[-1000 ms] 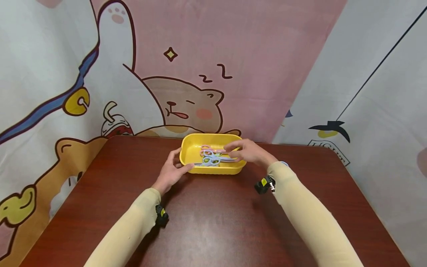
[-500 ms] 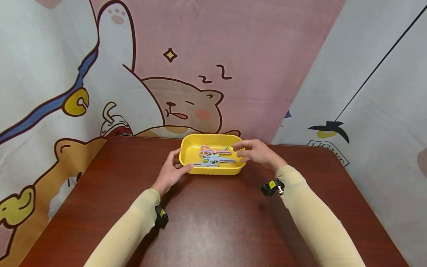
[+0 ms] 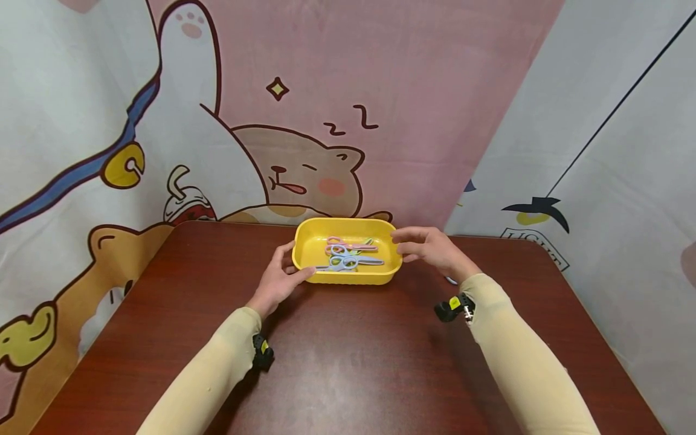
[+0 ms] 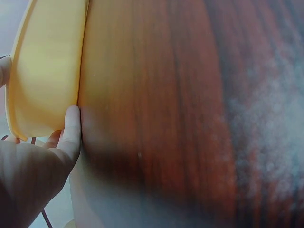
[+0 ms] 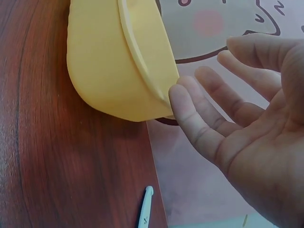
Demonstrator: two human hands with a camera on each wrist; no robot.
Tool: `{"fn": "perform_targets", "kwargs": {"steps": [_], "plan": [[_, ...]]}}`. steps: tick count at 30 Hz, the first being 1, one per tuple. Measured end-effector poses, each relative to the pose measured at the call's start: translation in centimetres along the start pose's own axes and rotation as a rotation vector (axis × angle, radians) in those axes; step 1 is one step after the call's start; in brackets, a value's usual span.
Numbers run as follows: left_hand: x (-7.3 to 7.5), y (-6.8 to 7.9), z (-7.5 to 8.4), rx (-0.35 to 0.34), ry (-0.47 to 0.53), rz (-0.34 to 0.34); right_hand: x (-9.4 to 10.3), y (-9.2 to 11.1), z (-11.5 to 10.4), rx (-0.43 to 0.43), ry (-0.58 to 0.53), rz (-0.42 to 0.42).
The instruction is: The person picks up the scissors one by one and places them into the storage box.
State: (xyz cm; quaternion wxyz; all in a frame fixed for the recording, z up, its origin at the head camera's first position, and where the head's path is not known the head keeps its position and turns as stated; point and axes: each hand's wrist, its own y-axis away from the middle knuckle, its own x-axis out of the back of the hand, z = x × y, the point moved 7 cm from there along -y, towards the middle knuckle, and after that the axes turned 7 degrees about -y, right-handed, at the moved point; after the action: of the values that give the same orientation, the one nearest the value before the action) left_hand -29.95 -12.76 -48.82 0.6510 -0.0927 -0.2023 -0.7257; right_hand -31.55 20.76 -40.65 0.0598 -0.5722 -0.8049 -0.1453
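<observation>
A yellow plastic basket [image 3: 345,278] sits at the back of the table. Inside lie several small scissors: pink-handled scissors [image 3: 335,241] at the back and blue-handled scissors [image 3: 344,262] in front, with green showing among them. My left hand [image 3: 276,281] holds the basket's left end, thumb over the near rim. In the left wrist view, a finger runs along the basket's lower edge. My right hand [image 3: 432,249] is at the right end, holding nothing. Its fingers, spread and loosely bent, come right at the rim in the right wrist view.
On the brown wooden table [image 3: 348,362], a slim pale thing with a rounded tip [image 5: 146,204] lies below my right hand, mostly hidden by that wrist in the head view. A cartoon-print curtain [image 3: 424,121] hangs directly behind the table's back edge.
My right hand has moved right, from over the scissors inside the basket to its right rim. The scissors' blades now show more. My left hand and the basket have stayed put.
</observation>
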Motion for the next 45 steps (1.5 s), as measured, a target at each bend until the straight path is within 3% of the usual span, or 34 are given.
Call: {"fn": "perform_targets", "kwargs": {"steps": [13, 45], "plan": [[0.0, -0.1, 0.0, -0.009, 0.003, 0.001, 1.5, 0.7, 0.8, 0.026, -0.006, 0.053], [0.0, -0.2, -0.1, -0.030, 0.008, 0.003, 5.5, 3.5, 4.6, -0.020, 0.003, 0.195]]}}
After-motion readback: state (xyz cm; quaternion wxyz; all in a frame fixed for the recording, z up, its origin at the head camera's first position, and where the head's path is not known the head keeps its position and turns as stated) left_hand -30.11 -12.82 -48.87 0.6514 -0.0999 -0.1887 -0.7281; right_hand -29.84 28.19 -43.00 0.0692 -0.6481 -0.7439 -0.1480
